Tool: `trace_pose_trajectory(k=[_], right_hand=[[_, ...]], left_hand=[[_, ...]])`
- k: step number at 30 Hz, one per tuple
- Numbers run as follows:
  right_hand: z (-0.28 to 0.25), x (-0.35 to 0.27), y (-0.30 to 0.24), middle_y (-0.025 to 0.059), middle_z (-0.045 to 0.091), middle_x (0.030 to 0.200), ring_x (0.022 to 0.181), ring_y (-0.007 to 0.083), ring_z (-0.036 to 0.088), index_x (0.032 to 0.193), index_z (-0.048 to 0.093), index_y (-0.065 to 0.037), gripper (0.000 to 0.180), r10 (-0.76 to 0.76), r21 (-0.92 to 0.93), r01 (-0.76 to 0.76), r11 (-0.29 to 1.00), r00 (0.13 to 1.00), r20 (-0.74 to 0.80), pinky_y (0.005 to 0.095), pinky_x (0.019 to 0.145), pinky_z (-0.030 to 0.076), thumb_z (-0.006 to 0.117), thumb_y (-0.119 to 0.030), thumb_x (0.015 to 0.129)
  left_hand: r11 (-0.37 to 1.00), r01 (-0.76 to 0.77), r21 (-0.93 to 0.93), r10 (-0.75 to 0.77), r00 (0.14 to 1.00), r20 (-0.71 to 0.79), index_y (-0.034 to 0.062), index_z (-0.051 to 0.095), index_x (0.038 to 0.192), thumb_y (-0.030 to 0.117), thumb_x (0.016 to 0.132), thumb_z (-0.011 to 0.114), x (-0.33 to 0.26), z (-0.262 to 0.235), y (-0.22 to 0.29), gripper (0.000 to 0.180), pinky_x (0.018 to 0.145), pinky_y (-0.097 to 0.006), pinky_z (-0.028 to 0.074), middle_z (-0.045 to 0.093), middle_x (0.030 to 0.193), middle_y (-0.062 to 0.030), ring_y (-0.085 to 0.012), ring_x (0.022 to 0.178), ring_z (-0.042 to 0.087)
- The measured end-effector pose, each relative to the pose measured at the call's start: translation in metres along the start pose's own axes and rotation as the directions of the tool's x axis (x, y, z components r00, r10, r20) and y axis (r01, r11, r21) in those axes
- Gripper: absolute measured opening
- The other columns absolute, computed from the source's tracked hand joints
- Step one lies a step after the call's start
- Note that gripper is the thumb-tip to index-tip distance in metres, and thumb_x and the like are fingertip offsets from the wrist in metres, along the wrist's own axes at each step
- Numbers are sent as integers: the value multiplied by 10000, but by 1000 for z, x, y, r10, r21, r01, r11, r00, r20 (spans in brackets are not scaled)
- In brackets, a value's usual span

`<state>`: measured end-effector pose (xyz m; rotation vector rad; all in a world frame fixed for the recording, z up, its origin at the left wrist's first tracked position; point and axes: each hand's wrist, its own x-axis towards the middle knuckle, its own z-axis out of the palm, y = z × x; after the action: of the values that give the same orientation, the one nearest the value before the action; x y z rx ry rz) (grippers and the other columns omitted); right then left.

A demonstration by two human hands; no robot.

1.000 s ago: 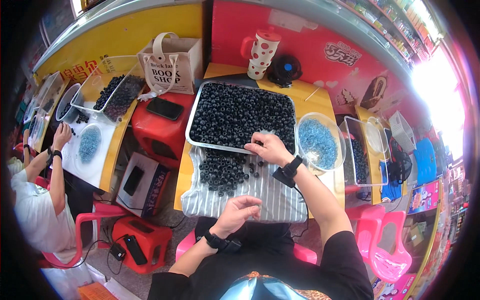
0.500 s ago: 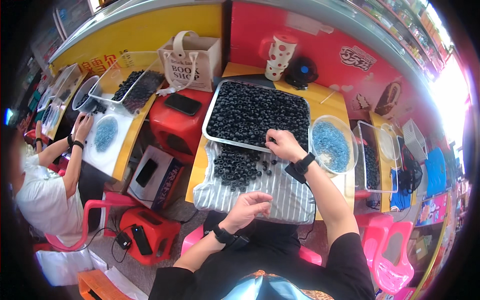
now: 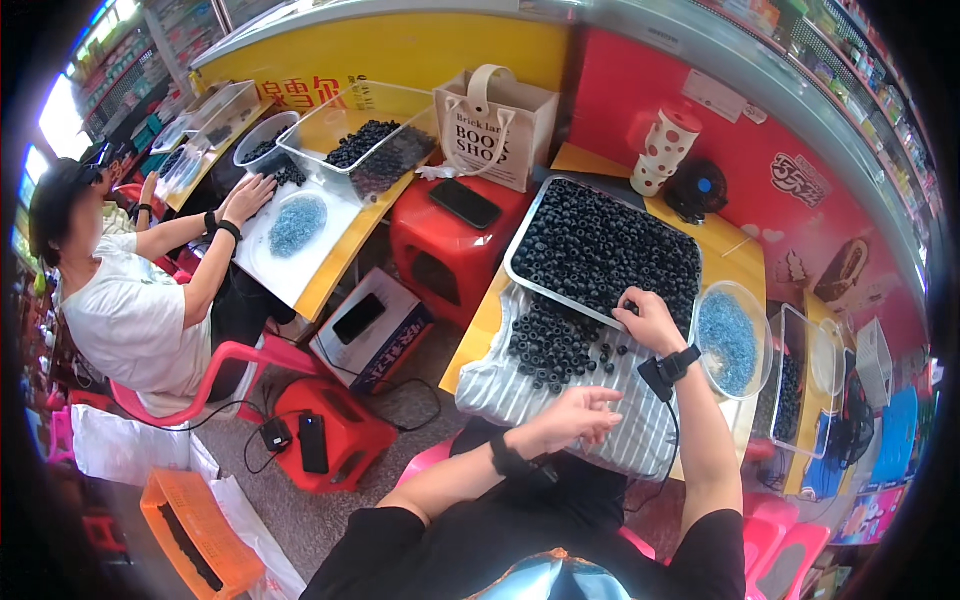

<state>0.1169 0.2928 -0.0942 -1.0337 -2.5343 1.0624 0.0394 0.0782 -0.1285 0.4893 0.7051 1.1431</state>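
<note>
Yellow bench (image 3: 470, 330) carries a striped cloth (image 3: 520, 385); dark beads (image 3: 548, 340) lie there below the tray (image 3: 610, 250). Right hand (image 3: 648, 318) presses them, fingers bent; left hand (image 3: 580, 415) hovers open near the front edge.

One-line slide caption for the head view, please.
Right hand rakes dark round berries from metal tray onto striped cloth; left hand hovers open.

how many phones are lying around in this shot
3: a black phone on the red stool, another phone on the cardboard box, and a third phone on the low red stool. Others may be hidden.
</note>
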Motion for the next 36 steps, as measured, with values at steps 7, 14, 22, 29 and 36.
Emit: trace_pose_trajectory(k=[7,14,22,29,36], right_hand=[[2,0,-1,176,630,695,692,323,624,790,638,-11,282,-15,-97,13,995,1000,-24,416,635,466,702,-282,746],[0,-4,3,175,636,713,728,343,639,809,638,-38,279,-77,-140,66,988,994,-78,430,650,482,703,-306,764],[-3,-3,1,195,606,681,685,364,612,770,584,12,311,-94,-76,86,993,989,-115,427,620,468,705,-274,785],[-16,-56,-32,188,586,642,607,348,593,816,609,6,279,-182,18,185,983,977,-115,415,567,447,723,-246,784],[43,-99,-19,225,615,847,800,424,605,918,566,-6,295,-137,-179,129,975,990,-36,472,685,480,719,-212,771]], left_hand=[[993,60,-100,-62,998,-22,-64,220,1451,107,884,659,33,-13,9,738,537,-215,461,617,769,-42,-111,608,604],[994,-104,47,107,991,-82,34,80,1512,107,893,650,19,-9,25,845,556,-216,466,620,791,-45,-109,619,601],[993,-42,109,42,999,4,-19,307,1444,82,910,630,-11,-9,-4,633,576,-203,466,610,809,-27,-77,642,575],[993,-62,96,67,996,-52,-21,592,1163,82,884,669,-25,-12,-8,307,619,-199,497,651,825,-30,-71,664,602],[980,-172,102,184,975,-126,-16,640,1031,19,850,691,-28,-4,-17,191,602,-206,496,653,798,-28,-74,673,611]])
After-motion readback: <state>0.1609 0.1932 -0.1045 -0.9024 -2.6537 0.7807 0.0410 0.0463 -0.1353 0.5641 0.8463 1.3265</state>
